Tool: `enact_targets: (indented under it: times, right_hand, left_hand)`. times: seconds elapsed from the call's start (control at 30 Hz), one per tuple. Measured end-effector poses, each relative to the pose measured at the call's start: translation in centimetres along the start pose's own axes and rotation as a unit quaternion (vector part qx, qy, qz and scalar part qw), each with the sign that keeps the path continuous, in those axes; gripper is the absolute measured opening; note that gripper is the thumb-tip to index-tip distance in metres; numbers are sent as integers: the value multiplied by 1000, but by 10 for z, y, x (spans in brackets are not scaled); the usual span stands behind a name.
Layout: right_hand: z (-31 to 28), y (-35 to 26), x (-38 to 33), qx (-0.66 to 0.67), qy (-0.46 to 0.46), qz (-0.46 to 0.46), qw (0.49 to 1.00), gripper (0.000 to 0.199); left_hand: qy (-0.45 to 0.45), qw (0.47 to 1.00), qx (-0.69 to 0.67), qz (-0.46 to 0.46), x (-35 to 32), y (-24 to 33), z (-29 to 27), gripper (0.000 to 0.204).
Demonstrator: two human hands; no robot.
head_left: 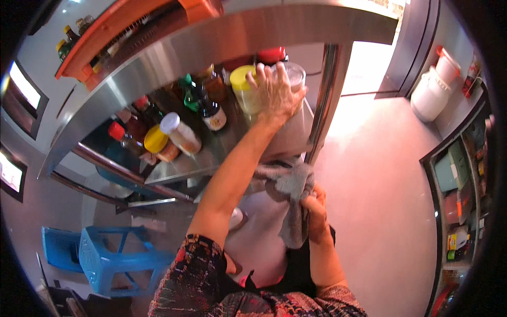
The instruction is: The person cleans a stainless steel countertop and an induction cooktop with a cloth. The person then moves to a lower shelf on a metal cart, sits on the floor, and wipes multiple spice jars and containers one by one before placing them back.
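My left hand (278, 98) reaches onto the metal shelf, its fingers spread against a jar with a clear round lid (296, 74). Left of those fingers stands a jar with a yellow lid (242, 79), close to touching them. How firmly the hand presses is hidden. Lower down, beside the shelf's front right corner, my right hand (316, 208) is closed on a bunched grey cloth (296, 185), which hangs down in front of me. Nearer the shelf's middle are a dark bottle with a pale label (214, 117), a white-capped jar (180, 133) and a yellow-lidded jar (161, 142).
A curved steel counter edge (222, 43) runs above the shelf, with an orange rack (132, 26) on top. Blue plastic stools (113, 259) stand at lower left. Shelving (457, 179) lines the right wall, and a white drum (430, 95) sits near the doorway.
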State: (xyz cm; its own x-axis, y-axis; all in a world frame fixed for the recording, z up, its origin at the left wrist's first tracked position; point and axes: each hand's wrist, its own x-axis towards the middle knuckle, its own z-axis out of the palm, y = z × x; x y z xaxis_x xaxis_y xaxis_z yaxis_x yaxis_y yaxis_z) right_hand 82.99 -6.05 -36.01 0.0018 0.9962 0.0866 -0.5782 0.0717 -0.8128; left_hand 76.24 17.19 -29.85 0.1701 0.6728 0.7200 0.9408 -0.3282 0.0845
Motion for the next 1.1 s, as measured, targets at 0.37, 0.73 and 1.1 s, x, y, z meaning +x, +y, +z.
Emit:
enact_targets:
  times: [0.37,0.73,1.1]
  right_hand:
    - [-23,13,2,32,66,-86,994,46]
    - [-42,16,3,147,121,-57,980,49]
    - [-12,32,9,161,121,14,979,31]
  left_hand:
    - [60,966,-241,69,-61,-1,-89,92]
    - [-144,917,-311,-205,-245,-106,-161,91]
    - [-92,934,-107,-329,-311,-155,4,92]
